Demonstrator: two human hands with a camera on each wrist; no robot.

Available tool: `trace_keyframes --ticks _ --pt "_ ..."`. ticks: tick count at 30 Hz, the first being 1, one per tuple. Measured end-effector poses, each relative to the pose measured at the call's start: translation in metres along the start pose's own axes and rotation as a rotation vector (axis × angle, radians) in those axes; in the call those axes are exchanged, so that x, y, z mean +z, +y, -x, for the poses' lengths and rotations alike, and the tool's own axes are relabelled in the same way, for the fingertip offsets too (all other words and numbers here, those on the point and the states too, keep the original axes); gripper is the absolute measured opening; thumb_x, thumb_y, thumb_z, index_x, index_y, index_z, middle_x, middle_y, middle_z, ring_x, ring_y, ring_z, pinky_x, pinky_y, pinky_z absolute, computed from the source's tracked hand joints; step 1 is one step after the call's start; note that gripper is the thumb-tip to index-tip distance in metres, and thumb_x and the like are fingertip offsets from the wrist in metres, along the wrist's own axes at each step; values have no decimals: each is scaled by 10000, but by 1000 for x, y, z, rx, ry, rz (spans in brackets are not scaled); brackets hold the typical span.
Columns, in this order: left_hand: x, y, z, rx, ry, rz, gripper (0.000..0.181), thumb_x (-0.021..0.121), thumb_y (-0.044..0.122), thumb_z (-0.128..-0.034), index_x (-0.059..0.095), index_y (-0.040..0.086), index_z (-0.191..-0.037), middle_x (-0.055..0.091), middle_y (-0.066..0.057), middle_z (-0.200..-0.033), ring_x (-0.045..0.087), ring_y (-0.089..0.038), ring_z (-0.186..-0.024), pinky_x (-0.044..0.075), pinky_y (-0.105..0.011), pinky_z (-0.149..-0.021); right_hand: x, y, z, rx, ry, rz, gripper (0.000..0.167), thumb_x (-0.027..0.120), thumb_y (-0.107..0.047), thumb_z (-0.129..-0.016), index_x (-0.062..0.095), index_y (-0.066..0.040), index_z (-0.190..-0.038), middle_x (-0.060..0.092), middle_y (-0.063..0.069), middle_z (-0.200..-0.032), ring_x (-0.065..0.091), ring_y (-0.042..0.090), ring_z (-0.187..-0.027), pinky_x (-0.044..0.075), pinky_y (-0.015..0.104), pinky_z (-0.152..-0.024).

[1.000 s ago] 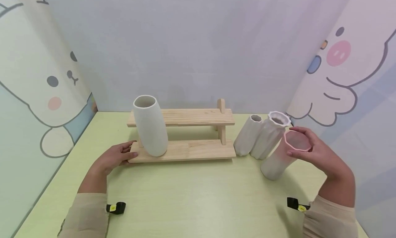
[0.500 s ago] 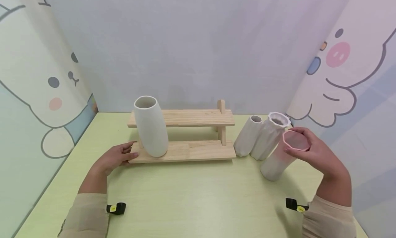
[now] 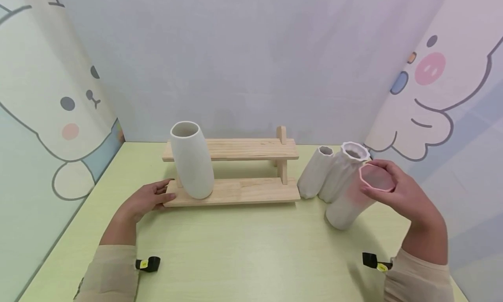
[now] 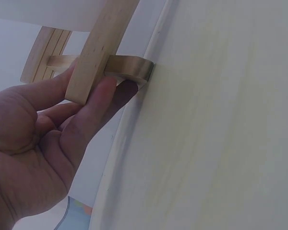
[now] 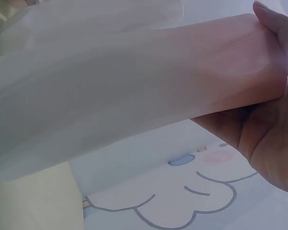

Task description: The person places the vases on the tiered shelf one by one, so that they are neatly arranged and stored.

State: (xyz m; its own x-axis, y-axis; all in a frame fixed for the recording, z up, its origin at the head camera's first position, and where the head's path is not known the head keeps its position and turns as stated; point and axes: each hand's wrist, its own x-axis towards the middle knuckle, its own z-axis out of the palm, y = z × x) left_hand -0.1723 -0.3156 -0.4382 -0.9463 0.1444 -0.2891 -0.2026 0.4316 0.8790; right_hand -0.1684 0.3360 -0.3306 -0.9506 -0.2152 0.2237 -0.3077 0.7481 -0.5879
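Fingers curled, left hand pinches 1 shelf and right hand grips 1 vase of 4.

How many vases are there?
4: smooth white vase on the lower wooden shelf; slim white vase and frilled white vase right of it; pink-and-white vase in the right hand.

Head view: bright, soft, even light; pale sheen on my bench, faint shadow beside my right sleeve | Left wrist view: dimmer, bluish, wood grain washed out | Right wrist view: dim, hazy, the pink-and-white vase greyed by shade, its details soft
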Motion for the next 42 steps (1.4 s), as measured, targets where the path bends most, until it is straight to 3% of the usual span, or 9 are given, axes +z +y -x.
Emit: trace_keyframes --ticks 7,12,26,30,35,42 --pt "-1 0 0 0 -5 -6 875 661 381 -939 165 30 -1568 157 -291 -1589 374 -381 -1380 559 -284 -858 4 -14 0 -7 25 -9 598 801 -214 -822 506 -240 -1342 630 51 -1030 606 82 -783 500 236 -630" --pt "-1 0 0 -1 -4 -7 873 662 382 -938 170 29 -1568 166 -288 -1588 400 -364 -1361 560 -286 -857 10 -24 -2 -53 39 -24 587 817 -196 -804 529 -249 -1312 640 54 -981 607 99 -763 500 234 -621" --pt "-1 -1 -1 -3 -1 -12 880 669 392 -930 176 41 -1569 172 -287 -1586 428 -359 -1342 561 -284 -851 32 -43 -11 -145 -35 -94 579 835 -194 -791 536 -289 -1277 653 5 -923 621 140 -751 522 273 -623" --pt "-2 -1 -2 -6 -2 -15 889 674 400 -924 177 42 -1570 176 -288 -1586 496 -289 -1281 561 -276 -843 37 -47 -13 -157 -41 -104 574 837 -197 -790 537 -280 -1273 660 2 -929 624 136 -762 526 266 -630" --pt "-3 -1 -3 -13 -3 -8 893 682 388 -921 176 43 -1570 190 -280 -1585 615 -134 -1077 560 -266 -821 44 -50 -15 -199 -31 -110 598 846 -177 -776 541 -228 -1288 661 27 -959 614 136 -787 526 250 -630" --pt "-2 1 -1 -16 -6 -10 884 680 374 -926 174 39 -1569 193 -285 -1581 635 -112 -1026 560 -264 -814 54 -54 -17 -225 18 -117 651 871 -167 -739 551 -236 -1301 666 12 -1000 607 143 -802 523 249 -628"
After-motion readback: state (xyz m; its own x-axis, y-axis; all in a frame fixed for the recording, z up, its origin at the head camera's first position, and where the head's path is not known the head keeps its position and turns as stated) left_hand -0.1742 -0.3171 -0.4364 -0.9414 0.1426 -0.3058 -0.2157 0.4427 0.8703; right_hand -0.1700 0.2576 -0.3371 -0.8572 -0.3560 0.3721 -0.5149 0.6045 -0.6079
